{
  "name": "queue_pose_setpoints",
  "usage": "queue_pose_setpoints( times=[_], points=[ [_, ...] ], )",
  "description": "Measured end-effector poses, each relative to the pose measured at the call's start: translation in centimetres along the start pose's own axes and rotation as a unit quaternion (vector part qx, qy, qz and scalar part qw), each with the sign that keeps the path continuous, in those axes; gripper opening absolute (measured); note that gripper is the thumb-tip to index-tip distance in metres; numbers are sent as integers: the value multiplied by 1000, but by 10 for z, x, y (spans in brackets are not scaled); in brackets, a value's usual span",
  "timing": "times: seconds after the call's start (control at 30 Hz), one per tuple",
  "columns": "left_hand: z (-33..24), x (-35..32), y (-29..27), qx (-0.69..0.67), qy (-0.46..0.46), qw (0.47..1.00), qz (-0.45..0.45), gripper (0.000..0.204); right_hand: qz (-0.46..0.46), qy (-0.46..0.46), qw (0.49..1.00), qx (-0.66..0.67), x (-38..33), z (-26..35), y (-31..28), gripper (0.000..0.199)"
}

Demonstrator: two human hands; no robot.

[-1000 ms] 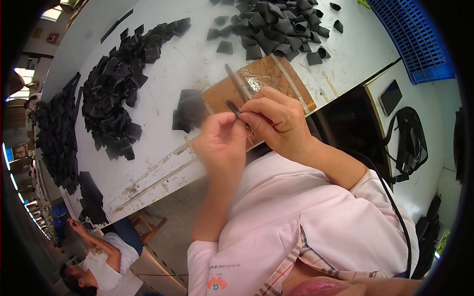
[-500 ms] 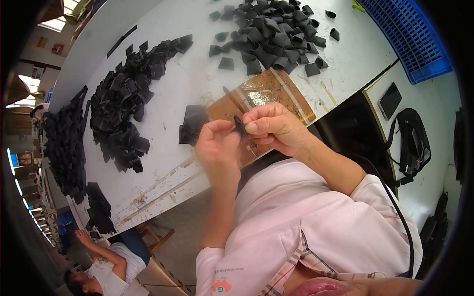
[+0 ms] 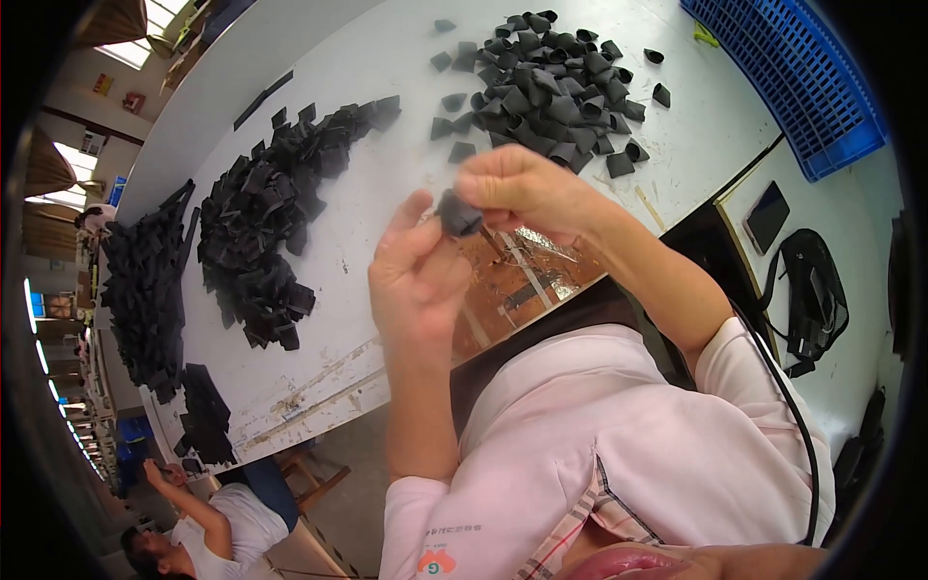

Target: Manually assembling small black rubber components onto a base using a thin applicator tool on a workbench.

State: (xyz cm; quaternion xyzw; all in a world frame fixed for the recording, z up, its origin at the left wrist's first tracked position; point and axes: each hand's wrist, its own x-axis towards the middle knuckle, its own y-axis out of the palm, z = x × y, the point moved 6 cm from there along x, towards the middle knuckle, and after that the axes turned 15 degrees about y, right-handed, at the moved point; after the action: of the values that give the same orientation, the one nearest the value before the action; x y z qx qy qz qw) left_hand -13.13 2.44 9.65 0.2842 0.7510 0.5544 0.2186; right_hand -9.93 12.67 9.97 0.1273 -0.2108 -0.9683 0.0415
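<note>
Right fingers (image 3: pixel 488 193): curled tight, pinching the top of a small black piece (image 3: pixel 458 214) between thumb and fingertips.
Left fingers (image 3: pixel 411 232): half curled, thumb and forefinger up against the lower side of the same piece; how firmly they grip it cannot be told.
Black piece: held in the air between both hands, above the near edge of the table, rolled or folded.
Right hand (image 3: pixel 527 188): above the piece, wrist running back to the lower right.
Left hand (image 3: pixel 418 285): below and left of the piece, palm toward the person.
Board (image 3: pixel 527 280): brown, shiny, on the table just under the hands.
Near pile (image 3: pixel 556 87): rolled black pieces, beyond the right hand.
Left pile (image 3: pixel 275 217): flat black pieces, well left of the hands.
Table (image 3: pixel 387 174): white, scuffed at the near edge.
Basket (image 3: pixel 797 77): blue, far right corner.
</note>
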Motion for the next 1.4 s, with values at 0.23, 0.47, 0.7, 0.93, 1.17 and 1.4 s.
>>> queue_pose_setpoints(
  times=[0.23, 0.47, 0.7, 0.93, 1.17, 1.4],
  points=[
    [7, -1, -3, 17, 13, 1000, 7, 20, 9, -13, 1000, -25, 1, 0, -1, 31],
    [-1, -3, 4, 311, 180, 932, 46, 21, -38, -19, 992, -123, -2, -1, -9, 31],
    [-17, -10, 41, 594, 403, 683, 137, 25, -256, -230, 881, -325, -40, 25, -1, 31],
    [-17, -9, 44, 629, 385, 660, 141, 7, -291, -337, 787, -428, -53, 26, 25, 36],
    [-27, -13, 31, 412, 447, 794, -8, 5, -327, -390, 747, -427, -52, 34, 32, 28],
    [-22, -20, 20, 385, 393, 835, -23, 5, -307, -386, 746, -448, -48, 28, 23, 11]
  ],
)
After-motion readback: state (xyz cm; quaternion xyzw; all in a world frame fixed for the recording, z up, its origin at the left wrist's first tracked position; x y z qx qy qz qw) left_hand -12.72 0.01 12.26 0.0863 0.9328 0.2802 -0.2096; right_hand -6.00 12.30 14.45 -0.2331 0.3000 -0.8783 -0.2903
